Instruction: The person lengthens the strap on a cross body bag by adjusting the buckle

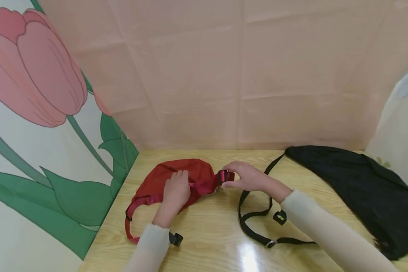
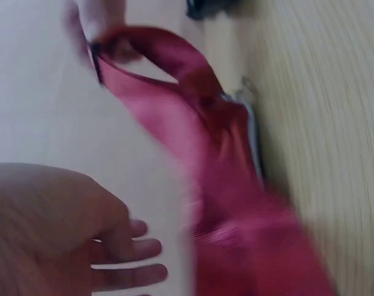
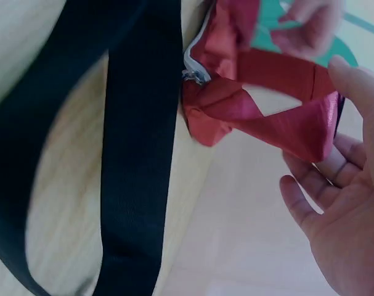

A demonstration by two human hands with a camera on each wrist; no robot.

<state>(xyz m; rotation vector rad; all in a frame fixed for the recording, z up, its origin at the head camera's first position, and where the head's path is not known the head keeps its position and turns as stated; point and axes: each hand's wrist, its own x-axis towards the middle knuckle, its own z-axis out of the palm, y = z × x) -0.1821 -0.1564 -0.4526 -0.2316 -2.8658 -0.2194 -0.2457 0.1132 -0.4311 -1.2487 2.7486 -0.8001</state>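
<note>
A red waist bag [image 1: 176, 172] lies on the wooden table, its red strap [image 1: 129, 223] looping out to the left. My right hand [image 1: 246, 176] pinches the bag's strap at a black slider buckle [image 1: 224, 176], at the bag's right end. The right wrist view shows this strap folded into a loop [image 3: 322, 126] between thumb and fingers. Over the bag's front hovers my left hand [image 1: 178, 189]; in the left wrist view its fingers [image 2: 140, 274] are loosely extended beside the blurred strap [image 2: 174, 123], with nothing held. A zipper pull [image 3: 196, 76] shows near the strap's base.
A black bag [image 1: 363, 189] lies at the right, its black strap [image 1: 249, 226] curving across the table beneath my right forearm. A black buckle end [image 1: 280, 217] sits near that strap. Another black buckle [image 1: 175, 238] is beside my left sleeve. A pinkish sheet [image 1: 241, 75] hangs behind.
</note>
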